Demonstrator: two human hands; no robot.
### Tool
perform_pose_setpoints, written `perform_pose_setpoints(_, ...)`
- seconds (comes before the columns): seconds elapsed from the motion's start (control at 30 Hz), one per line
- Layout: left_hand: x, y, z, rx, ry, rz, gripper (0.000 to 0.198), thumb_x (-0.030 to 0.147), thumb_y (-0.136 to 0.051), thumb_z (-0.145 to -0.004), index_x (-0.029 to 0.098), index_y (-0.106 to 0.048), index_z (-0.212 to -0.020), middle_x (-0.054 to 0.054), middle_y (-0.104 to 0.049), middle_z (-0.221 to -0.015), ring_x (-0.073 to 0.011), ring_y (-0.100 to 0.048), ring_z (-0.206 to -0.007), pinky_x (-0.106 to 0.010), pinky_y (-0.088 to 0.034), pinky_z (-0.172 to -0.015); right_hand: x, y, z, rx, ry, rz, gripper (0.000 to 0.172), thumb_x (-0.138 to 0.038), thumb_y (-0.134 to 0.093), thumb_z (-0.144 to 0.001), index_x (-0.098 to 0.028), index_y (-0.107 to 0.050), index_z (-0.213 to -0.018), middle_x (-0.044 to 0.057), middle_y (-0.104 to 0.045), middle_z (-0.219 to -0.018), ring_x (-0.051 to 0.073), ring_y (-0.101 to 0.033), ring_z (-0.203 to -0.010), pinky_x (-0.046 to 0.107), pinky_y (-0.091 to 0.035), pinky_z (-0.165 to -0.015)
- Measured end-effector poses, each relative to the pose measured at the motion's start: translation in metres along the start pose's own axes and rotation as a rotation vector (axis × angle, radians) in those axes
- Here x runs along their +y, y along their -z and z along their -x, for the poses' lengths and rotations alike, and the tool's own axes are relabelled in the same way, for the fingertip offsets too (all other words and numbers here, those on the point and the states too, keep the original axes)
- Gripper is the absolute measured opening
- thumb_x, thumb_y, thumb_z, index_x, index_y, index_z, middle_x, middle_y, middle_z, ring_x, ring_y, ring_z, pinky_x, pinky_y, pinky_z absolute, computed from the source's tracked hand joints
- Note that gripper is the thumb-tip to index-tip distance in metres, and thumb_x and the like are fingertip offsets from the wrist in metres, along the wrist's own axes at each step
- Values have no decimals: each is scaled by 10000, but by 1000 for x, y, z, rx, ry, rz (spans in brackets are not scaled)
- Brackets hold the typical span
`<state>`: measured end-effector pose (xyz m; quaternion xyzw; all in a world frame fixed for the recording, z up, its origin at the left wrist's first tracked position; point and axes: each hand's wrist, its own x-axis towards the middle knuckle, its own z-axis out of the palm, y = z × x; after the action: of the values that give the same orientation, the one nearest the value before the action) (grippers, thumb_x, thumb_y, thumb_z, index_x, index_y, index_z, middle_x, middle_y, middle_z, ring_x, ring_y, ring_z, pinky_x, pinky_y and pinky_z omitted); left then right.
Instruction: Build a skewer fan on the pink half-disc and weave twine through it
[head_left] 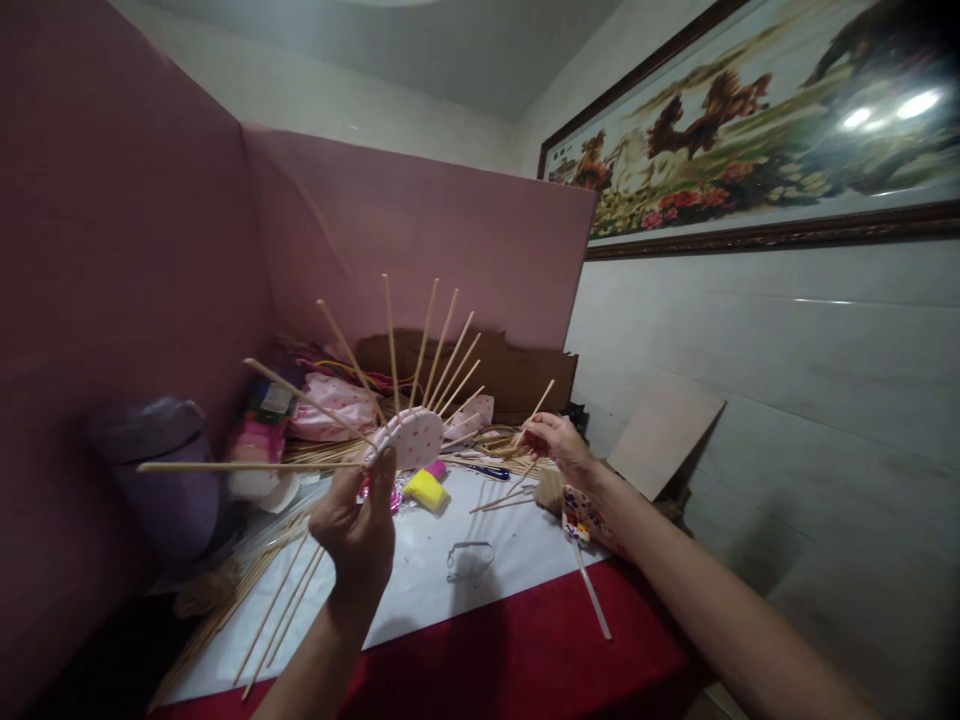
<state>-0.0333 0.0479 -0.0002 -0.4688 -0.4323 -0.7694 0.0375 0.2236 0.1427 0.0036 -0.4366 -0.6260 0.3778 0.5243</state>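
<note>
My left hand grips a round disc covered in white cloth with pink dots, raised above the table. Several thin wooden sticks fan out from the disc's edge like spokes. To the right, my right hand pinches a single loose wooden stick, tilted upward and apart from the disc. Below that hand, a few more sticks lie on the white sheet. A yellow lump of clay-like material rests behind my left hand, with a pink piece beside it.
A purple bin stands at left. Loose sticks lie along the table's left side. Cardboard and dotted cloth are piled at the back. A flower-patterned item sits under my right forearm, above red cloth. A blue-handled tool lies mid-table.
</note>
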Motion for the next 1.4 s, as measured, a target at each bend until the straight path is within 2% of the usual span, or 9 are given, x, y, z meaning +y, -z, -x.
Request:
perform_pose_setpoints(0.07, 3, 1, 0, -49, -36, -11, 177, 315, -632, -800, 174, -735, -773, 10, -668, -630, -119, -563, -571, -229, -418, -565, -20, -12, 12, 42, 76, -93, 215, -378, -579, -770, -175, -536, -713, 17, -655, -686, 99, -584, -538, 196, -448, -471)
perform_pose_setpoints(0.13, 6, 2, 1, -98, -75, -10, 158, 293, -621, -812, 182, -732, -789, 5, -679, -658, -124, -577, -597, -227, -432, -576, -44, -26, 28, 89, 240, -267, 168, -307, -648, -752, -180, -542, -730, -28, -609, -637, 82, -533, -468, 198, -432, -428)
perform_pose_setpoints(0.27, 9, 2, 4, -221, -192, 25, 150, 220, -592, -835, 198, -722, -906, -27, -716, -804, -156, -627, -737, -257, -469, -680, -91, -60, 69, -20, 432, -366, 114, -217, -643, -798, -199, -538, -839, -15, -657, -720, 117, -604, -514, 230, -471, -433)
perform_pose_setpoints(0.37, 11, 3, 5, -284, -268, 34, 171, 187, -587, -835, 198, -711, -952, -44, -721, -841, -176, -636, -787, -289, -477, -727, -111, -82, 94, -83, 489, -308, 47, -230, -545, -881, -190, -568, -872, 34, -676, -820, 128, -635, -571, 245, -496, -450)
perform_pose_setpoints(0.5, 11, 3, 7, -314, -323, 39, 158, 176, -602, -824, 195, -707, -940, -54, -725, -867, -192, -641, -821, -316, -485, -758, -110, -100, 106, -107, 587, -241, 105, -171, -575, -860, -212, -585, -956, 22, -660, -839, 120, -629, -618, 245, -522, -507)
perform_pose_setpoints(0.63, 13, 3, 8, -308, -331, 39, 193, 171, -593, -831, 193, -698, -991, -59, -729, -926, -194, -646, -846, -317, -489, -770, -100, -107, 102, -46, 663, -166, 183, -121, -573, -850, -241, -582, -988, 14, -649, -888, 118, -638, -668, 250, -541, -560)
perform_pose_setpoints(1.0, 12, 1, 9, -310, -333, 71, 216, 164, -577, -846, 206, -691, -1024, -61, -731, -943, -174, -655, -810, -309, -491, -766, -101, -112, 96, -45, 640, -117, 126, -142, -576, -856, -222, -581, -952, 5, -641, -814, 109, -636, -634, 219, -531, -520)
perform_pose_setpoints(1.23, 12, 1, 9, -299, -348, 79, 267, 178, -596, -836, 220, -662, -1092, -46, -728, -933, -181, -652, -860, -303, -505, -751, -108, -113, 97, 11, 599, -85, 59, -186, -594, -844, -212, -589, -897, -1, -632, -747, 109, -614, -597, 223, -517, -506)
perform_pose_setpoints(1.4, 12, 0, 8, -299, -358, 74, 297, 165, -600, -833, 220, -650, -1120, -48, -727, -951, -180, -648, -864, -303, -504, -747, -108, -114, 98, 36, 634, 5, 68, -185, -583, -843, -214, -591, -903, -16, -603, -699, 101, -577, -565, 233, -508, -524)
